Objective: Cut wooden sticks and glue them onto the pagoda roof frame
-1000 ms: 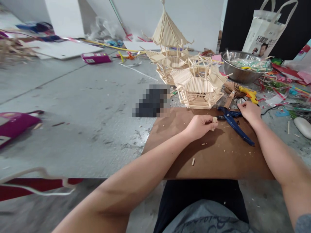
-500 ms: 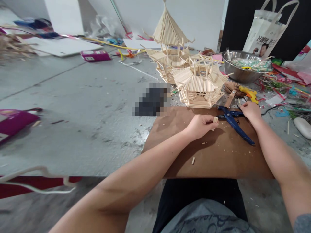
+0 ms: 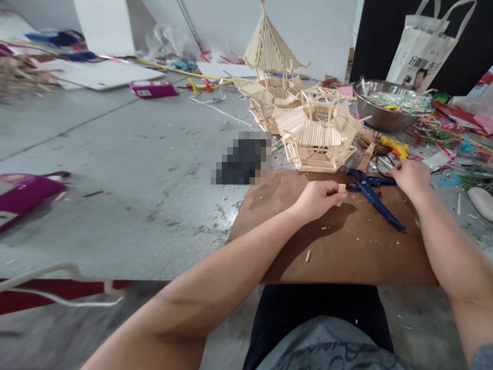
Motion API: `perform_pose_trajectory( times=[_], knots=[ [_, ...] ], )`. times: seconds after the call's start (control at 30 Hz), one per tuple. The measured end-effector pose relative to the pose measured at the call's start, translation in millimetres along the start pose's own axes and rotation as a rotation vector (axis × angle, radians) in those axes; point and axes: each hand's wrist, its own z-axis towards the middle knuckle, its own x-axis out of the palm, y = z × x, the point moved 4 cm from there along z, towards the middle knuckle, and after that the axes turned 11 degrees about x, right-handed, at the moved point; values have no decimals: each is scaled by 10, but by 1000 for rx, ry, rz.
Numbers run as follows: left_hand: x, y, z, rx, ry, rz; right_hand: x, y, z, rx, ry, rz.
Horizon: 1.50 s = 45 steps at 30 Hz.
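Observation:
My left hand (image 3: pixel 319 199) is closed on a few short wooden stick pieces (image 3: pixel 341 189), pinched side by side between thumb and fingers above a brown paper sheet (image 3: pixel 285 257). To the right, my right hand (image 3: pixel 414 177) pinches a thin wooden stick (image 3: pixel 386 161) that points up and left from the fingertips. Between the hands lies a blue-handled cutter (image 3: pixel 373 195), its jaws close to my left fingers. Behind them stands a tiered pavilion model of wooden sticks (image 3: pixel 319 133), beside a taller one with a pointed roof (image 3: pixel 269 51).
A yellow glue gun (image 3: pixel 396 147) lies beyond my right hand. Further back is a steel bowl (image 3: pixel 385 115) of wrapped sticks, with a white bag (image 3: pixel 416 51) behind. Small offcuts (image 3: pixel 308 256) dot the paper. Purple packets (image 3: pixel 154 89) and a blurred-out dark object (image 3: pixel 241 160) lie left.
My right hand has drawn back to the right, and more of the stick in its fingers shows. My left hand stays in place with its stick pieces.

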Motion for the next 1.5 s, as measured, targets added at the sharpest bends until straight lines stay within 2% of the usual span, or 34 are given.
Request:
perform_pose_trajectory(
  times=[0.13, 0.2, 0.27, 0.33, 0.43, 0.53, 0.63, 0.8, 1.0, 1.17, 1.3, 1.5],
  knots=[
    [-10, 4, 3, -60, -34, -127, -322, -82, -150, -1, -123, 5],
    [-16, 25, 3, -102, -58, -185, -463, -102, -235, 6, -176, 114],
    [-27, 50, 4, -133, -89, -229, -546, -65, -333, -54, -167, 282],
    [-44, 67, 5, -143, -126, -278, -555, 33, -448, -166, -63, 488],
    [-66, 72, 7, -153, -188, -404, -455, 228, -644, -307, 176, 762],
    [-75, 60, 4, -186, -258, -559, -291, 400, -812, -393, 338, 872],
    [-74, 44, 1, -210, -303, -626, -133, 500, -891, -425, 386, 867],
    [-62, 43, 4, -188, -294, -620, 17, 564, -910, -450, 396, 879],
    [-78, 97, -14, -249, -334, -523, 48, 580, -954, -451, 389, 881],
    [-66, 90, -9, -220, -321, -542, 19, 607, -1015, -516, 310, 724],
    [-56, 86, 0, -154, -251, -390, 15, 652, -1065, -589, 221, 541],
    [-30, 17, 0, -4, -105, 20, 51, 721, -1119, -713, 176, 336]
  ],
)
